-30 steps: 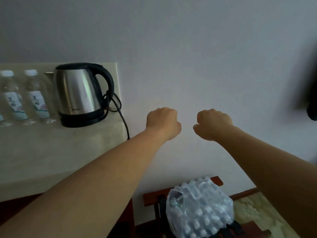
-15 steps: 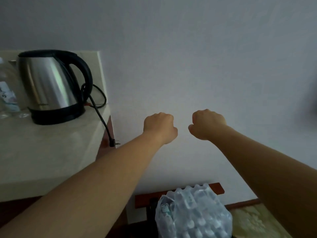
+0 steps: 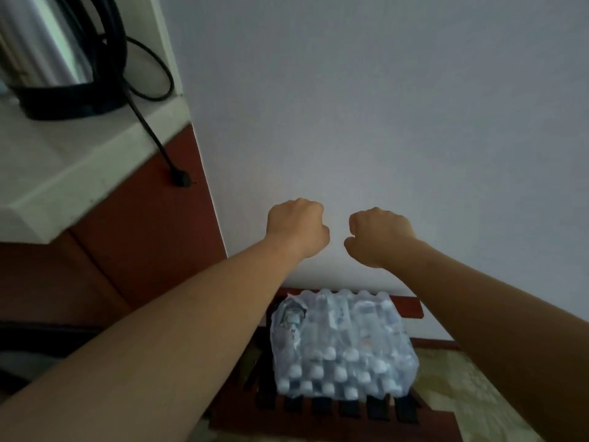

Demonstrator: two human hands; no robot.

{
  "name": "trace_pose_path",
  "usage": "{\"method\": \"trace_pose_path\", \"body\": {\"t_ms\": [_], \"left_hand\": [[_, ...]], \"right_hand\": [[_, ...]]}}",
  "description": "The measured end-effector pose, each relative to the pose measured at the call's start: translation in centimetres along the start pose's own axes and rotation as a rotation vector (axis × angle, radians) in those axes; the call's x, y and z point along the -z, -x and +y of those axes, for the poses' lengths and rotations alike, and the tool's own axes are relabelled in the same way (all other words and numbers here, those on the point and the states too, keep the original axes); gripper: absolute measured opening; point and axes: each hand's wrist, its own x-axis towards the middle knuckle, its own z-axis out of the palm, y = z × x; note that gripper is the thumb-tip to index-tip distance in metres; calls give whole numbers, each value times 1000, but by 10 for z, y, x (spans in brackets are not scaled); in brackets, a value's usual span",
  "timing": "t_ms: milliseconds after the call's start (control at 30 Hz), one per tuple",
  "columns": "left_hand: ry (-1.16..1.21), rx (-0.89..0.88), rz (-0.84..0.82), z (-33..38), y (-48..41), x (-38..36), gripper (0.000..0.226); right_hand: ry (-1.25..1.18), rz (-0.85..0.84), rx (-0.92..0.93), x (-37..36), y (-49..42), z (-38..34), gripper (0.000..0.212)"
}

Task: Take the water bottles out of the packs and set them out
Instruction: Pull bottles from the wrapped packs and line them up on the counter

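**Fists raised above the wrapped pack**

A steel kettle [image 3: 47, 52] stands on the pale worktop [image 3: 79, 173] at upper left, its black cord [image 3: 149, 129] hanging down the red-brown cabinet [image 3: 143, 237]. The pack of water bottles [image 3: 341, 346] lies on a slatted rack [image 3: 411, 309] by the wall, with open room above. The left hand [image 3: 298, 226] and right hand [image 3: 379, 237] hover apart, each grip curled tight on nothing.

Steel kettle [image 3: 41, 49] and black cord [image 3: 149, 129] on a pale counter [image 3: 63, 173]; red-brown cabinet [image 3: 143, 234] below; slatted rack [image 3: 411, 307]
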Motion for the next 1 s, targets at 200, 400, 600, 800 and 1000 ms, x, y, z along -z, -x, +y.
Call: {"method": "trace_pose_path", "body": {"t_ms": [200,400,600,800,1000], "left_hand": [[20,16,-123,-2,14,-84,19],[115,55,-196,-9,26,-160,16],[154,144,-231,-37,43,-229,10],[309,136,-371,-70,59,-292,16],[420,250,-332,-88,71,-338,20]], "right_hand": [[-92,-108,-5,-79,-2,8,33],[-128,-271,1,-155,0,6,30],[-166,-313,17,-220,-10,-11,29],[-417,-371,71,-280,-22,-57,33],[-473,-321,100,-325,-40,-90,37]]}}
